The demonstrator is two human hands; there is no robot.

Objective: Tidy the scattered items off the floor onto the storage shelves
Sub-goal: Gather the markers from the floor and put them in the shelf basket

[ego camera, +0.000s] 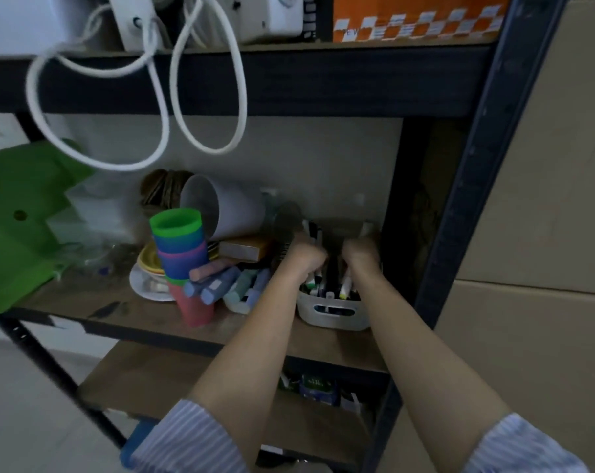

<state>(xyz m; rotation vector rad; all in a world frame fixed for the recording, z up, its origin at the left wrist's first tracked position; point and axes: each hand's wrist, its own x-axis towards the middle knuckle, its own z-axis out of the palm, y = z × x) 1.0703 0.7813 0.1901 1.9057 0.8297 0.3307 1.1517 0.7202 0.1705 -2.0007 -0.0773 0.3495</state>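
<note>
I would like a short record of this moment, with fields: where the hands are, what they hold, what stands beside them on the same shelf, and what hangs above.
left hand: left hand over the white basket, fingers curled into the markers
right hand: right hand over the same basket, fingers curled among the markers
basket place: right end of the middle shelf, near the dark upright
beside basket: stack of coloured cups, tipped white pot, chalk sticks
above: white cord hanging in loops from the upper shelf
</note>
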